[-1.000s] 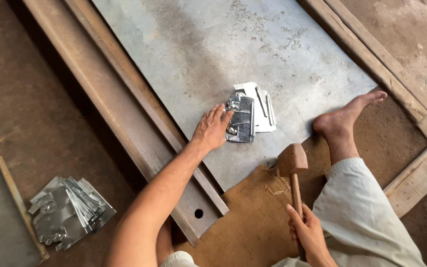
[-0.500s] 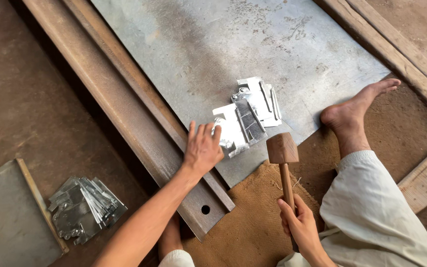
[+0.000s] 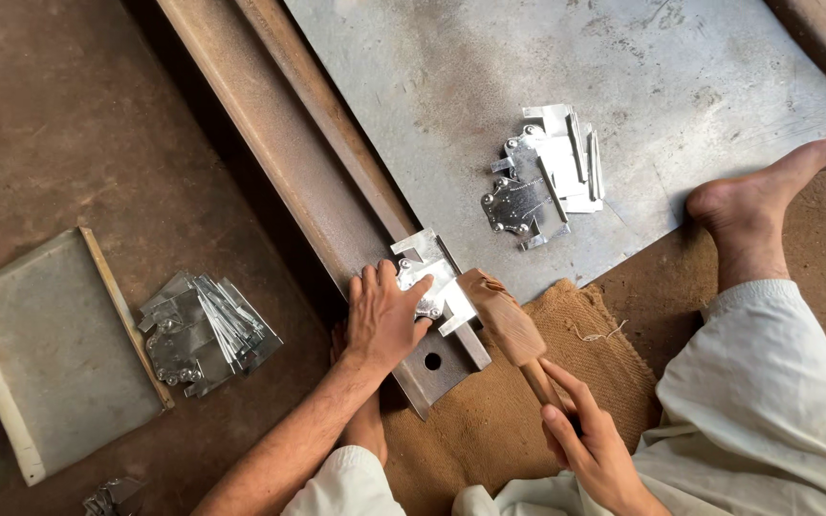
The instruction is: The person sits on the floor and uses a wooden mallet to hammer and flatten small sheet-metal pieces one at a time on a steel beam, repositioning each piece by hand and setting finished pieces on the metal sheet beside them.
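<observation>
1. Hands first: my left hand (image 3: 386,320) lies flat, palm down, fingers spread and pressing on a shiny metal bracket (image 3: 437,285); it is not wrapped around anything.
2. The metal bracket sits on top of the rusty steel beam (image 3: 308,162), near the beam's lower end, just above a round hole (image 3: 432,361) in the flange. My fingertips cover the bracket's left part, while its right part sticks out from under them.
3. My right hand (image 3: 590,440) is clamped around the handle of a wooden mallet (image 3: 509,325), fingers curled tight on the shaft.
4. The mallet head lies just right of the bracket, touching or nearly touching its edge; I cannot tell which.
5. A burlap sack (image 3: 509,420) lies on the floor under the beam's end and my right hand.
6. On the grey metal sheet (image 3: 489,86) beyond the beam I see a small pile of brackets (image 3: 542,182), well apart from both hands.
7. A second pile of metal pieces (image 3: 205,330) lies on the floor to my left, beside a flat tray (image 3: 45,354).
8. My bare foot (image 3: 767,191) rests at the sheet's edge on the right.
</observation>
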